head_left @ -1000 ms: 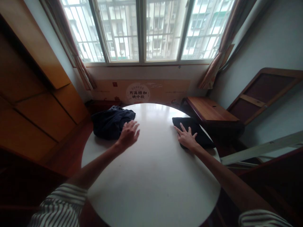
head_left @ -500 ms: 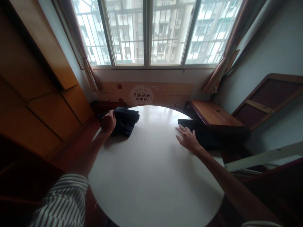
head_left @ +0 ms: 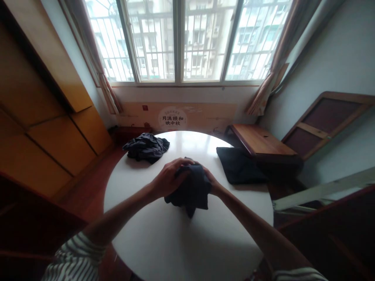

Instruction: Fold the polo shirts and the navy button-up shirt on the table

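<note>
A dark navy garment [head_left: 195, 189] is bunched up between my hands over the middle of the round white table [head_left: 164, 246]. Its exact kind does not show; a corner of cloth hangs below it. My left hand [head_left: 170, 177] grips it from the left and top, fingers bent over the fabric. On the other side my right hand [head_left: 211, 181] holds it, its fingers mostly hidden by the cloth. At the table's far left lies a crumpled dark garment [head_left: 146, 147]. A folded dark garment [head_left: 240, 166] rests flat at the right edge.
Beyond the table's right edge stands a brown wooden side table [head_left: 260, 139]. A folded wooden chair [head_left: 322, 121] leans on the right wall. Orange-brown cabinets [head_left: 61, 144] line the left, and a barred window [head_left: 178, 43] is ahead.
Both hands have come inward to the middle of the table. The navy garment has moved right from the far-left pile and is now held by both hands. The right hand has left the folded garment.
</note>
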Action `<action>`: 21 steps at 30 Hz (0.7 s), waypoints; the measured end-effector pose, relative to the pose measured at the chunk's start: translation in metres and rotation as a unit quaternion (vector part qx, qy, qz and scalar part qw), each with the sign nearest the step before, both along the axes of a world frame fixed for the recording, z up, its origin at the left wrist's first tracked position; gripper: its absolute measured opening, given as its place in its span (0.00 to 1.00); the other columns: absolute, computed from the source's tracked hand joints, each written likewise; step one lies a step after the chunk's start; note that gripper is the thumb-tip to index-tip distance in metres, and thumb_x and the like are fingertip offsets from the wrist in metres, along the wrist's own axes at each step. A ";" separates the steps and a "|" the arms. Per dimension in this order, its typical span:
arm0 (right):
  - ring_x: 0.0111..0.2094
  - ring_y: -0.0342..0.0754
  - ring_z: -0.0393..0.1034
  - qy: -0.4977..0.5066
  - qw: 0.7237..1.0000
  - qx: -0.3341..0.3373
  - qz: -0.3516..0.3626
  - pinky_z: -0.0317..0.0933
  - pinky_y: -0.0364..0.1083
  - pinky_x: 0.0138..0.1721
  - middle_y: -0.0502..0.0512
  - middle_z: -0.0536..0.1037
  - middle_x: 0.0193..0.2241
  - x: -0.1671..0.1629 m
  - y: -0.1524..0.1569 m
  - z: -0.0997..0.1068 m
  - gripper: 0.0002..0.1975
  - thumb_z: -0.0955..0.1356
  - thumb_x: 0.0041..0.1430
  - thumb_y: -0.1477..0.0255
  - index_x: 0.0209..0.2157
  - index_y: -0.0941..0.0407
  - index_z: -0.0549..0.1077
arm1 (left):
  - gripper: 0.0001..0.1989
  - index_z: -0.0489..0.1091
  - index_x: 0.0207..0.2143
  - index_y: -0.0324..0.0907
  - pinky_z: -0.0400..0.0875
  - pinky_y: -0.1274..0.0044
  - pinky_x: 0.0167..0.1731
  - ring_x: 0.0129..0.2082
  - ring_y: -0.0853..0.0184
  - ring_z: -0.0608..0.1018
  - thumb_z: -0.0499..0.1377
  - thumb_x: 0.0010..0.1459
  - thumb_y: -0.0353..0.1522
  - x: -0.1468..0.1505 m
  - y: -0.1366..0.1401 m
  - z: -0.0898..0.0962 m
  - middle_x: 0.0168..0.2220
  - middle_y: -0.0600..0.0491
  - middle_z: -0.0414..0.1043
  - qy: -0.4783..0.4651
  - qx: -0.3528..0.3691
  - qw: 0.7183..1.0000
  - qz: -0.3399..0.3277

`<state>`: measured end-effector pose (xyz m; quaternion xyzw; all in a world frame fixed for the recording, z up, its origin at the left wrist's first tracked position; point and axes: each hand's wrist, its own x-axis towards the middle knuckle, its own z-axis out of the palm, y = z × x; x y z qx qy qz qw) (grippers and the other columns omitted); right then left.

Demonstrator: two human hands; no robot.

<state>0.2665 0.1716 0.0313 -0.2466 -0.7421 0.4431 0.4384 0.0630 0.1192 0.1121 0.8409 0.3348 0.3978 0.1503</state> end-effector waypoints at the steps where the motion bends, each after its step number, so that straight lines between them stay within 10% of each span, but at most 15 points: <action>1: 0.50 0.54 0.72 0.003 1.000 -0.001 0.000 0.66 0.53 0.53 0.55 0.76 0.51 0.002 -0.001 -0.002 0.25 0.70 0.58 0.61 0.57 0.49 0.69 | 0.14 0.70 0.51 0.43 0.71 0.69 0.50 0.47 0.61 0.76 0.53 0.65 0.34 -0.003 -0.001 -0.005 0.47 0.48 0.75 0.015 -0.050 0.998 -0.021; 7: 0.48 0.53 0.73 -0.031 0.984 0.149 -0.098 0.67 0.51 0.49 0.57 0.77 0.46 0.029 -0.011 0.003 0.16 0.64 0.63 0.73 0.50 0.51 0.75 | 0.19 0.77 0.45 0.43 0.73 0.73 0.44 0.41 0.61 0.79 0.67 0.53 0.42 -0.053 0.006 -0.009 0.42 0.50 0.79 0.161 -0.351 0.888 -0.252; 11: 0.47 0.54 0.75 -0.106 0.971 0.184 -0.110 0.68 0.52 0.48 0.57 0.78 0.48 0.030 -0.011 -0.013 0.25 0.63 0.58 0.80 0.55 0.50 0.72 | 0.22 0.77 0.40 0.40 0.73 0.72 0.43 0.41 0.59 0.79 0.55 0.63 0.48 -0.061 0.023 -0.039 0.40 0.46 0.79 0.060 -0.273 0.960 -0.031; 14: 0.47 0.57 0.74 -0.177 0.963 0.179 -0.093 0.68 0.55 0.48 0.61 0.78 0.49 0.023 -0.007 -0.034 0.31 0.64 0.51 0.84 0.58 0.53 0.70 | 0.31 0.70 0.54 0.38 0.73 0.70 0.44 0.47 0.55 0.78 0.57 0.59 0.52 -0.056 0.038 -0.072 0.52 0.41 0.74 0.008 -0.274 0.955 0.112; 21: 0.49 0.57 0.71 -0.213 0.945 0.223 -0.112 0.67 0.56 0.50 0.61 0.75 0.49 0.030 -0.009 -0.041 0.32 0.64 0.52 0.83 0.59 0.52 0.68 | 0.27 0.76 0.44 0.40 0.73 0.70 0.40 0.38 0.58 0.78 0.61 0.53 0.52 -0.043 0.049 -0.088 0.37 0.51 0.79 -0.025 -0.365 0.929 0.053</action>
